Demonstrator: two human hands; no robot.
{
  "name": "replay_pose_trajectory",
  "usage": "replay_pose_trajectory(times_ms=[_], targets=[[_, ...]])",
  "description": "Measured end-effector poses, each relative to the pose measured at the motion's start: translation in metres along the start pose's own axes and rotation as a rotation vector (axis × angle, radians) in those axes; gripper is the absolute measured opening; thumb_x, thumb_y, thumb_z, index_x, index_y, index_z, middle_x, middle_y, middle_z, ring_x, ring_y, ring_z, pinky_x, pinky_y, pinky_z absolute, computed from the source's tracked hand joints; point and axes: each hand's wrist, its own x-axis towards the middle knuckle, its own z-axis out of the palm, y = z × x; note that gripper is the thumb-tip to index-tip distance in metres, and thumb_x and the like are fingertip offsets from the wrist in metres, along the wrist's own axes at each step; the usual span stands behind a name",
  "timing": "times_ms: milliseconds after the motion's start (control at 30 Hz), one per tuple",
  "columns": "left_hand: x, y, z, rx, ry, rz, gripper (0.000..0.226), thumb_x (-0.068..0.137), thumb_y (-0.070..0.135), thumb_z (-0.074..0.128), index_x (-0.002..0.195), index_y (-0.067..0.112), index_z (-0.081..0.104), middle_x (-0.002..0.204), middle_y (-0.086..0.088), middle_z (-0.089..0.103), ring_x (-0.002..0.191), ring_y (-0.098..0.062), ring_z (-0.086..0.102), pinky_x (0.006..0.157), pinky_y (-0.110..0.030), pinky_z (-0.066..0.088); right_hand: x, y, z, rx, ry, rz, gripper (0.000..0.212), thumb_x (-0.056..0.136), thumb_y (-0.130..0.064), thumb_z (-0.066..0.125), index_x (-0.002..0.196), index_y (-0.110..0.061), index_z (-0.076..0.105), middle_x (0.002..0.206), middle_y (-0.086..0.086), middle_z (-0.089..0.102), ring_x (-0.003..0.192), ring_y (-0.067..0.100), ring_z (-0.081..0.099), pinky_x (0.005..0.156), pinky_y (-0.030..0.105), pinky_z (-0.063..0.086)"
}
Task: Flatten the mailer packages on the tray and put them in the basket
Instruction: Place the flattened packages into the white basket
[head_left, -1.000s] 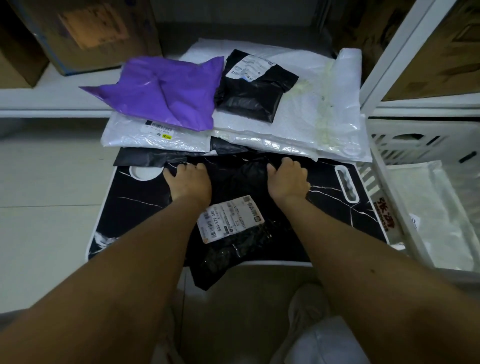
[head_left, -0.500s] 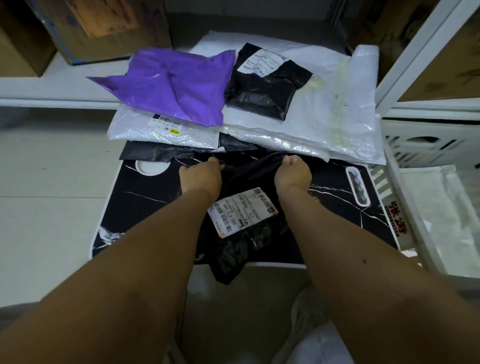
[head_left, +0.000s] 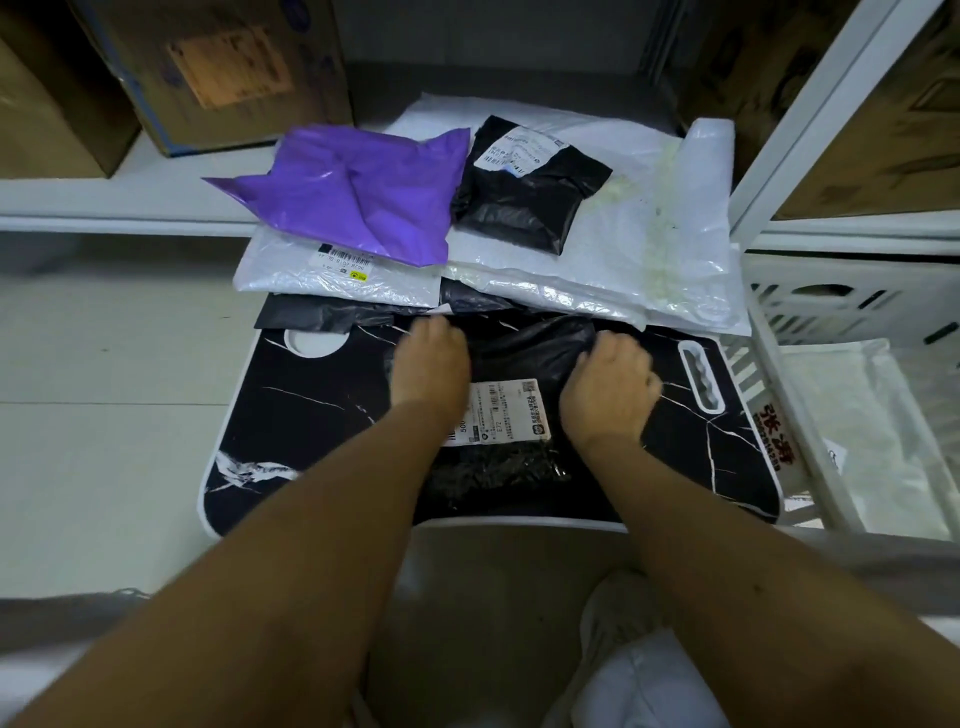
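On the tray (head_left: 291, 415), both hands press the black mailer (head_left: 524, 353).

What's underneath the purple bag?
The purple bag lies on a white padded mailer, whose barcode label peeks out at the front. Under that, a black bag's edge shows. Whatever else is beneath the purple bag is covered.

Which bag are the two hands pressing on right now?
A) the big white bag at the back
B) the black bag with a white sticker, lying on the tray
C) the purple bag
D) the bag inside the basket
B: the left hand and the right hand both rest on the black bag on the tray, either side of its white sticker.
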Motion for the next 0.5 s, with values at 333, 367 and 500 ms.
replay_pose_trajectory(times_ms=[333,367,500], targets=[[-0.038,0.020,0.015,-0.221,-0.499,-0.094,0.057,0.093,0.067,0.019,0.144,0.056,-0.004,0.157,-0.002,-0.026,0.142,-0.037,-0.023,0.107,-0.072,0.002,-0.019,-0.002,0.008,-0.210,-0.661,-0.356,0.058,0.099,-0.058,0.007,0.153,-0.039,0.003,0.163,0.002,-0.003,0.149,0.027,-0.003,0.116,0.053,0.011],[-0.036,0.018,0.014,-0.220,-0.518,-0.104,0.060,0.090,0.072,0.017,0.143,0.057,-0.005,0.156,-0.003,-0.028,0.142,-0.038,-0.024,0.107,-0.071,0.001,-0.018,-0.002,0.007,-0.241,-0.668,-0.344,0.059,0.098,-0.058,0.006,0.154,-0.037,0.001,0.163,0.003,-0.003,0.149,0.028,-0.002,0.115,0.054,0.012],[-0.036,0.015,0.018,-0.198,-0.515,-0.087,0.066,0.083,0.080,0.013,0.143,0.057,-0.007,0.156,-0.005,-0.028,0.142,-0.040,-0.023,0.108,-0.069,-0.002,-0.020,-0.011,0.006,-0.300,-0.556,-0.286,0.062,0.100,-0.053,0.018,0.153,-0.021,0.015,0.156,0.012,0.022,0.142,0.031,0.021,0.108,0.053,0.024]])
